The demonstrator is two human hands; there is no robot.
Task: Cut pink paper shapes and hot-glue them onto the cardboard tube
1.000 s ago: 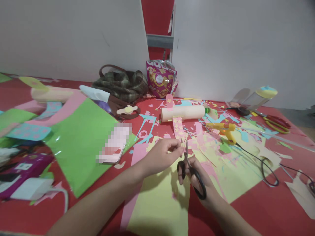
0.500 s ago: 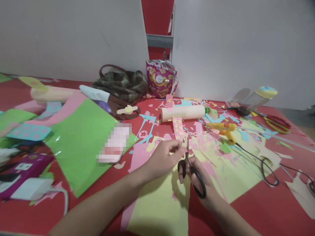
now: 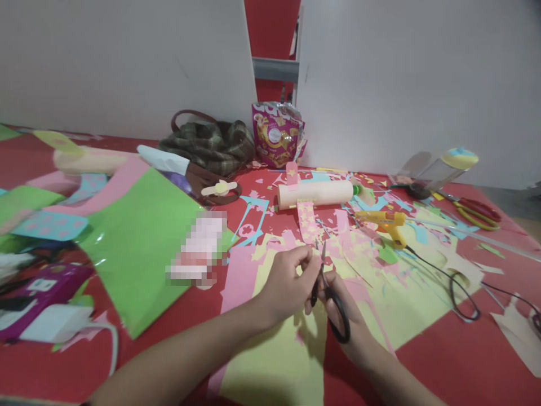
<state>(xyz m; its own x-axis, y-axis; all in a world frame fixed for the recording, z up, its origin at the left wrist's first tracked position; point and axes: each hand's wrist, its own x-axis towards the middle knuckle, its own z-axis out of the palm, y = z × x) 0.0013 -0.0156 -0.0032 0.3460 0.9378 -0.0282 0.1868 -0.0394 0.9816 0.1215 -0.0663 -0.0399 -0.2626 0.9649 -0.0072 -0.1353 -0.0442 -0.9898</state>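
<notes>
My right hand [image 3: 344, 307] grips black-handled scissors [image 3: 338, 316], whose blades point away from me and stand slightly apart. Close against the blades, my left hand [image 3: 296, 279] pinches with thumb and index finger. Whatever lies in that pinch is too small and hidden to make out. Below both hands lies a pale yellow paper sheet [image 3: 274, 361] over a pink one. Just beyond them, a pink strip with yellow stars [image 3: 307, 220] runs out from under a cream cardboard tube [image 3: 319, 194].
A yellow glue gun [image 3: 393, 225] with a black cord lies to the right, near red-handled pliers [image 3: 479, 211] and a clear cup [image 3: 448, 169]. Leftward are a green sheet [image 3: 135, 248] and a blurred-out phone [image 3: 198, 245]. A snack bag [image 3: 276, 135] stands behind paper scraps.
My left hand has shifted slightly right, toward the scissors, and now covers part of their handle. The scissors have tilted a little; the blades remain slightly apart.
</notes>
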